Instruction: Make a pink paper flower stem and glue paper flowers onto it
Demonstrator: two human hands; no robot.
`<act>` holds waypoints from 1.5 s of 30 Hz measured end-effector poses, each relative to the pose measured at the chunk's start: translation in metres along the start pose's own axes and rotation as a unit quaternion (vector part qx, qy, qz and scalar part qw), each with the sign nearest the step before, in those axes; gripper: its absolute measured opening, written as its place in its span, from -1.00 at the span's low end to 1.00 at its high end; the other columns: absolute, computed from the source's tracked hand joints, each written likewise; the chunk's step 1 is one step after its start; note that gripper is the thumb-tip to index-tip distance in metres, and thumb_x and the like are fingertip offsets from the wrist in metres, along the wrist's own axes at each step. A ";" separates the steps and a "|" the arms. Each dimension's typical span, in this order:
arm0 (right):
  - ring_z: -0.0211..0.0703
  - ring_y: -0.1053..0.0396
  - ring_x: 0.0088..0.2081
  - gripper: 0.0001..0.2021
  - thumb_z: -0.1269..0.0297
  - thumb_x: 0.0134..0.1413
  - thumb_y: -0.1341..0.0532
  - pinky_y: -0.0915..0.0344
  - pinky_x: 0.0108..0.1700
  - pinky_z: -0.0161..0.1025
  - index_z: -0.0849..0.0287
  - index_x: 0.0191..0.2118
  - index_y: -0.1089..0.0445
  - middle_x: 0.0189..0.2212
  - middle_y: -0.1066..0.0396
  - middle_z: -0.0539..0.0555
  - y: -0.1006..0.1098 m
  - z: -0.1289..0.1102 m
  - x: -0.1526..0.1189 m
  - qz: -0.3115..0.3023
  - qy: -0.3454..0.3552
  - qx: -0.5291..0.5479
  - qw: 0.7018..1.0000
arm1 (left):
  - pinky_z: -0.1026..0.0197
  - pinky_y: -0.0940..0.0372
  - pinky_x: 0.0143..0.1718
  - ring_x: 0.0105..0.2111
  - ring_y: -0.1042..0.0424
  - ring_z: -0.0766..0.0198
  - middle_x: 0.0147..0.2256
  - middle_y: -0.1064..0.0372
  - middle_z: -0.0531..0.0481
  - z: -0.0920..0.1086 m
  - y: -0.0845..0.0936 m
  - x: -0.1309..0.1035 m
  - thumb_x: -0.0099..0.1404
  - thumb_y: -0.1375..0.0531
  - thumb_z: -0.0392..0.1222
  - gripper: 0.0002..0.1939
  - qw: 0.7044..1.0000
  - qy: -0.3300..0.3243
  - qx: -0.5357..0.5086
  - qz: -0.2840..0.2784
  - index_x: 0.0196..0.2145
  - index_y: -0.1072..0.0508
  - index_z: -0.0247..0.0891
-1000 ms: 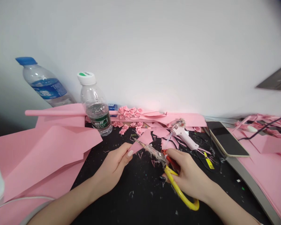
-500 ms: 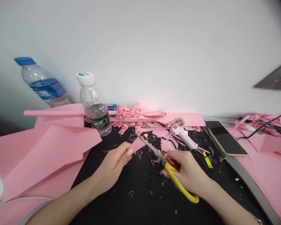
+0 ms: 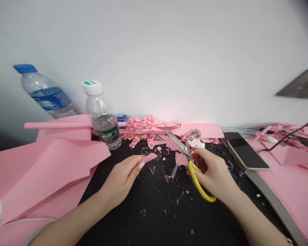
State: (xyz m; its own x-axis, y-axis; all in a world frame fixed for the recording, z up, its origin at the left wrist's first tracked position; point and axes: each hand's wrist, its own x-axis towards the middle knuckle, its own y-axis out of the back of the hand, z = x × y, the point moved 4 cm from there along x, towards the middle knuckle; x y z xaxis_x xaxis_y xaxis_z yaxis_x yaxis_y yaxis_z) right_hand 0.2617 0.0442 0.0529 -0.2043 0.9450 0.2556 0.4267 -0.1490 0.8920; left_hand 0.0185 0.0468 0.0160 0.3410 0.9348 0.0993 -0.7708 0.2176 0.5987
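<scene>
Pink paper (image 3: 149, 157) was pinched in the left hand's (image 3: 124, 174) fingers; the right hand (image 3: 217, 172) gripped scissors (image 3: 187, 152), blades slightly parted.

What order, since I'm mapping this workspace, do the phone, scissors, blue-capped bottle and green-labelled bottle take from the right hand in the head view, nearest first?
1. Scissors, held in the right hand.
2. Phone, to that hand's right.
3. Green-labelled bottle, well to the left.
4. Blue-capped bottle, farther left still.
</scene>
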 end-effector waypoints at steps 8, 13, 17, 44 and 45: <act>-0.25 -0.18 -0.56 -0.80 0.14 0.02 -0.19 -0.05 -0.48 -0.30 0.18 -0.42 -0.33 -0.61 -0.25 0.01 0.064 0.047 0.026 0.137 0.011 -0.173 0.975 | 0.23 -0.20 -0.17 -0.22 -0.33 0.22 -0.21 -0.36 0.01 0.001 -0.001 0.000 0.41 0.10 -0.12 -0.63 0.999 -0.020 0.026 -0.034 0.10 -0.30 -0.03; -0.19 -0.24 -0.53 -0.75 0.10 -0.03 -0.20 -0.04 -0.47 -0.26 0.21 -0.41 -0.40 -0.54 -0.38 0.13 0.091 0.083 0.037 0.103 -0.117 -0.277 0.948 | 0.19 -0.21 -0.11 -0.16 -0.33 0.18 -0.15 -0.37 -0.01 -0.001 -0.002 0.000 0.40 0.08 -0.12 -0.63 0.999 -0.029 0.027 -0.030 0.08 -0.33 -0.05; -0.13 -0.20 -0.57 -0.69 0.00 -0.06 -0.18 -0.03 -0.50 -0.22 0.19 -0.50 -0.38 -0.60 -0.36 0.19 0.091 0.101 0.028 0.036 -0.213 -0.308 0.927 | 0.17 -0.20 -0.09 -0.15 -0.34 0.15 -0.15 -0.37 -0.03 -0.002 -0.004 0.000 0.40 0.09 -0.11 -0.63 0.998 -0.026 0.031 -0.039 0.07 -0.34 -0.08; 0.07 -0.35 -0.14 -0.76 0.34 0.09 -0.13 -0.18 -0.17 -0.15 0.36 -0.16 -0.38 -0.20 -0.42 0.35 0.051 0.110 0.029 0.065 -0.166 -0.251 0.951 | 0.33 -0.18 -0.30 -0.35 -0.31 0.33 -0.34 -0.29 0.07 -0.003 -0.007 0.001 0.33 -0.09 -0.19 -0.86 0.996 -0.074 0.039 -0.045 -0.21 -0.43 -0.18; 0.01 -0.37 -0.18 -0.76 0.32 0.12 -0.12 -0.20 -0.18 -0.17 0.32 -0.13 -0.37 -0.18 -0.42 0.30 0.053 0.097 0.028 0.089 -0.161 -0.241 0.953 | 0.33 -0.17 -0.31 -0.35 -0.31 0.33 -0.34 -0.29 0.07 -0.004 -0.007 0.001 0.34 -0.08 -0.19 -0.86 0.995 -0.079 0.041 -0.047 -0.23 -0.43 -0.19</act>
State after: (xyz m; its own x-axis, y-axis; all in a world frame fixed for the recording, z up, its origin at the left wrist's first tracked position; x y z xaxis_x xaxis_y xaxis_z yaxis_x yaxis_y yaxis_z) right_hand 0.3639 0.0906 0.0716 0.1478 0.9213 0.3597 -0.0407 -0.3577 0.9329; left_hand 0.0223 0.0467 0.0089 0.4953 0.8540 0.1590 -0.6865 0.2727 0.6741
